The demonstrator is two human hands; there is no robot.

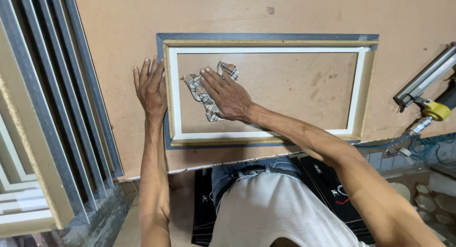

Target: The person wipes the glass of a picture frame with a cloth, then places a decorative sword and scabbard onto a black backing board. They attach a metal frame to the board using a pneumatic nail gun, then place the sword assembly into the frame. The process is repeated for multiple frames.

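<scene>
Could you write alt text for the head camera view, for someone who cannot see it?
A person's right hand presses a checked cloth inside a frame on a board. The left hand rests flat on the frame's left edge.

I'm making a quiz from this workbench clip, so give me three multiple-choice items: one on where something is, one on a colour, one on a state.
1. Where does the checked cloth lie?
A. inside the picture frame
B. on the stacked frames
C. beside the nail gun

2. What colour is the frame's inner lip?
A. red
B. white
C. green

3. How is the left hand placed?
A. clenched in a fist
B. lifted in the air
C. flat on the frame's left edge

Answers: 1 A, the right hand presses it on the board within the frame; 2 B, a white strip rings the opening; 3 C, palm down with fingers outstretched.
</scene>
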